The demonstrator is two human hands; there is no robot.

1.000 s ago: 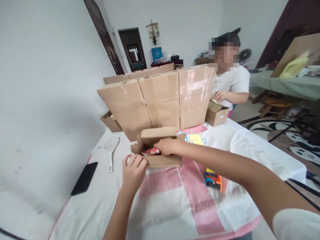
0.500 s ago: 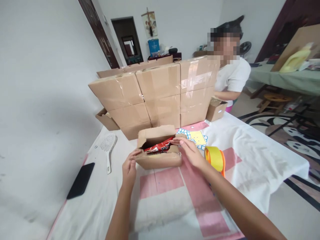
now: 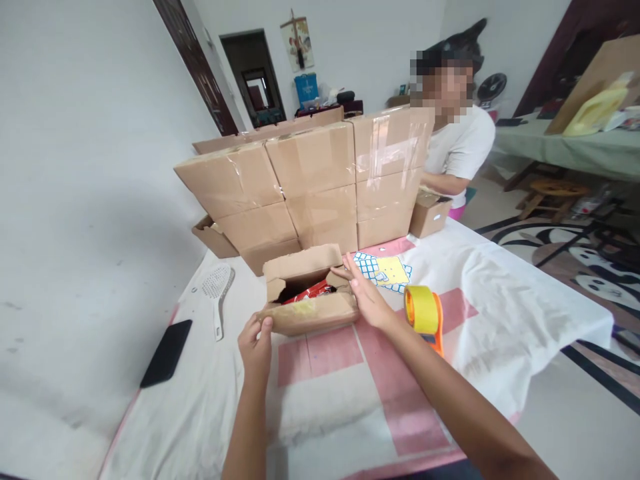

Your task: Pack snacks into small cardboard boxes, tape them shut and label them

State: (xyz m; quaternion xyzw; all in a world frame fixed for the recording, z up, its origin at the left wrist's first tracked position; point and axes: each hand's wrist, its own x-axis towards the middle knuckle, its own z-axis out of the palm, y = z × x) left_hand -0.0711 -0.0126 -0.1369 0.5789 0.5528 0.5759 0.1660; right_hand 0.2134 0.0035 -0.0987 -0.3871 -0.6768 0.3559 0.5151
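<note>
An opened cardboard box (image 3: 315,318) stands on the cloth in front of me, its back flap upright. Inside it lies a red packet (image 3: 311,292), partly hidden by the front and side flaps. My left hand (image 3: 256,343) pinches the near left corner of the box, thumb in front and fingers behind. At the other end, my right hand (image 3: 367,297) rests with stretched fingers against the right side flap. A yellow tape roll in an orange dispenser (image 3: 423,310) sits just right of my right forearm.
Taped cardboard boxes (image 3: 320,187) form a wall behind the work spot. A white slotted spoon (image 3: 218,293) and a black phone (image 3: 167,353) lie left. A yellow and blue patterned piece (image 3: 387,270) lies beyond my right hand. Another person (image 3: 457,143) stands behind a small box (image 3: 430,213).
My right hand has shifted from above the packet to the box's right side, pushing the side flap inward. The front flap now shows a yellowish patch. The view has moved slightly.
</note>
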